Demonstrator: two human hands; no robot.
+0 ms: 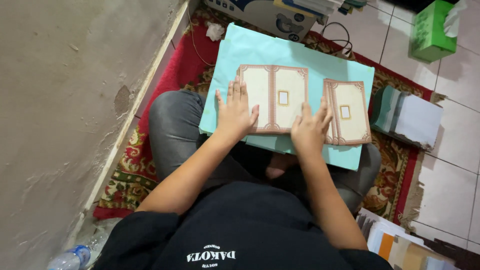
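Both bare forearms are reaching forward from the body, elbows bent, converging slightly. Left hand (234,114) is lying palm down, fingers extended and slightly spread, thumb angling out to the right. Right hand (310,127) is also resting palm down, fingers straight and pointing forward, close together. Neither hand is forming a grip; both are lying flat and open. Legs are sitting crossed, knees spreading outward.

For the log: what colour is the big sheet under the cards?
Light turquoise sheet, clearest in the head view.
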